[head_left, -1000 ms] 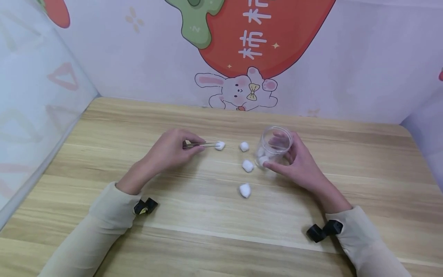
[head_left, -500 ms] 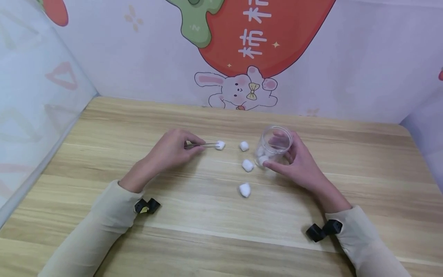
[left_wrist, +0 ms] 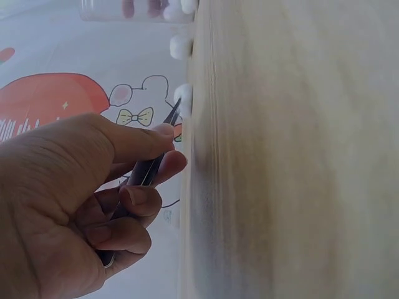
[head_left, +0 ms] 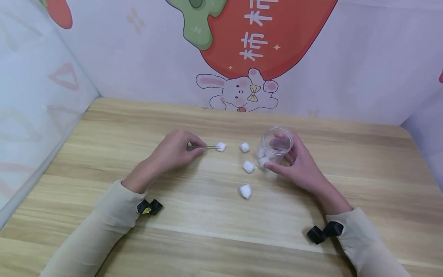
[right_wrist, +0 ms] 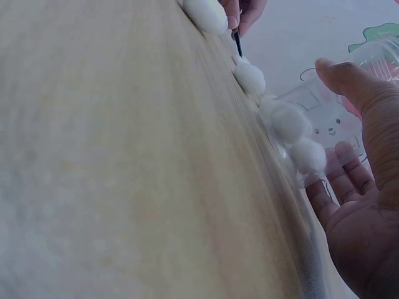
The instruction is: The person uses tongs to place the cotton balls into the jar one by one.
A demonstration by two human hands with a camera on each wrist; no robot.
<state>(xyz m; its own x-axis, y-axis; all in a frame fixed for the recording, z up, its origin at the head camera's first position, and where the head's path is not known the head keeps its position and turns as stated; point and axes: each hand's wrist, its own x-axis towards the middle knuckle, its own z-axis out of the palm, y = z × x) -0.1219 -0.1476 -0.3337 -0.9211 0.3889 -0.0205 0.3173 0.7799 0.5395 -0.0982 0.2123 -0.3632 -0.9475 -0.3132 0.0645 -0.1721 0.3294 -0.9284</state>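
Observation:
My left hand [head_left: 178, 151] holds a pair of tweezers [head_left: 211, 147] between thumb and fingers. The tweezer tips lie at a white cotton ball [head_left: 221, 147] on the table, and in the left wrist view the dark tweezers [left_wrist: 147, 169] reach up to that cotton ball [left_wrist: 183, 101]. My right hand [head_left: 295, 163] grips a clear, lidless jar [head_left: 275, 144] standing upright, thumb in front and fingers behind. Several cotton balls sit at the jar's bottom, and the right wrist view shows cotton balls [right_wrist: 308, 156] through its wall. My right fingers are partly hidden by the jar.
Three more cotton balls lie in a loose column left of the jar: a back one [head_left: 245, 147], a middle one [head_left: 248, 167] and a front one [head_left: 245, 191]. Behind the wooden table [head_left: 194, 231] stands a printed cloth wall [head_left: 138, 57]. Both sleeves carry small black cameras.
My left hand has shifted slightly right, its tweezers reaching a little further over the cotton ball and their tips drawing closer together. My right hand and the jar stay put.

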